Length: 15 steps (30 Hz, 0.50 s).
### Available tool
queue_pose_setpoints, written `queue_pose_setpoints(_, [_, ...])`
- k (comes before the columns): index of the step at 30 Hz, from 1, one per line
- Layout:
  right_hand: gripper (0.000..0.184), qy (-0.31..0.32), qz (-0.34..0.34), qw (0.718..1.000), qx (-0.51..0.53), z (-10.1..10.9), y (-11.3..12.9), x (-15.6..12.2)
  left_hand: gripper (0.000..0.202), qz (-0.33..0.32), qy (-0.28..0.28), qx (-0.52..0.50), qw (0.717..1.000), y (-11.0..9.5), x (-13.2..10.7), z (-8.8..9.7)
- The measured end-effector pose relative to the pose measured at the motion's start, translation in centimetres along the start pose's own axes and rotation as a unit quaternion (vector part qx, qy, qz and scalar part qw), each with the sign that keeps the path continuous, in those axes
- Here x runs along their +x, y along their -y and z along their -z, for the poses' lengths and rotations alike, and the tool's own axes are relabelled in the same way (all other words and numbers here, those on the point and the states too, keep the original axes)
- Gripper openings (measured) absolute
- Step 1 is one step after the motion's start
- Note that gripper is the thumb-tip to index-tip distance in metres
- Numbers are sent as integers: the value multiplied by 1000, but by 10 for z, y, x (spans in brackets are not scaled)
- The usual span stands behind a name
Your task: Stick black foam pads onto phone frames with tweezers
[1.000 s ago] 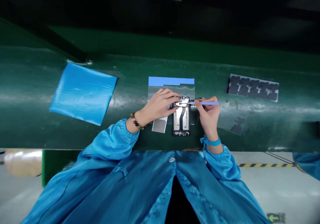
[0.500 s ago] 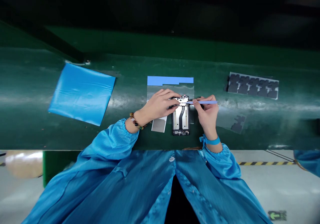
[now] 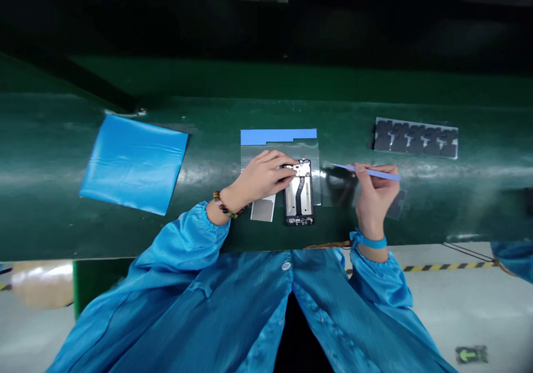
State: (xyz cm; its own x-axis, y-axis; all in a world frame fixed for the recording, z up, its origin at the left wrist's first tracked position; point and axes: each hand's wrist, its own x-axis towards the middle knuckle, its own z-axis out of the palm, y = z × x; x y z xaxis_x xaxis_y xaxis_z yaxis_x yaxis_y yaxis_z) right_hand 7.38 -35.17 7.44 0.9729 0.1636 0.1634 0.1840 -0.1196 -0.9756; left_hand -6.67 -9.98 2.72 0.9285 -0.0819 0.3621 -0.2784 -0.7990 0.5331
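An opened phone point(image 3: 307, 195) lies on the green bench, its inner board and a dark ribbon cable exposed. My left hand point(image 3: 266, 174) holds the phone at its upper left, fingers laid over the board and covering part of it. My right hand point(image 3: 375, 195) is closed around purple tweezers point(image 3: 382, 174), whose thin tip points left. Tip and phone are apart, with bench surface between them. Whether anything is between the tweezer tips is too small to tell. Below my left hand lies a small grey-and-white card point(image 3: 262, 210).
Behind the phone lies a clear sheet with a blue strip point(image 3: 278, 135). A blue mat point(image 3: 134, 165) sits at left. At right is a sheet of dark cut-out stickers point(image 3: 416, 139); another dark piece point(image 3: 396, 205) is partly behind my right hand. The bench's front edge runs before me.
My right hand has drawn back to the right with the tweezers, whose tip has left the phone's board. My left hand stays on the phone. The view has shifted slightly.
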Motion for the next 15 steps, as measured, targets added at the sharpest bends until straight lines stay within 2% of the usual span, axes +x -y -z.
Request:
queue_pose_setpoints(4, [34, -46, -27, 998, -39, 45, -1, 7, 18, -16, -11, -6, 1000, -2, 1, 3])
queue_pose_setpoints(7, [36, -100, -15, 995, -27, 88, -5, 12, 16, -42, -44, -33, 998, -18, 13, -5])
queue_pose_setpoints(9, [38, -144, 1, 988, -47, 119, -8, 13, 19, -85, -24, -36, 995, -40, 31, -17])
queue_pose_setpoints(12, [42, -191, 6, 975, -116, 164, -9, 13, 26, -174, 58, -10, 983, -87, 68, -42])
queue_pose_setpoints(15, [41, -201, -13, 967, -157, 193, -9, 9, 33, -207, 108, 15, 972, -130, 104, -67])
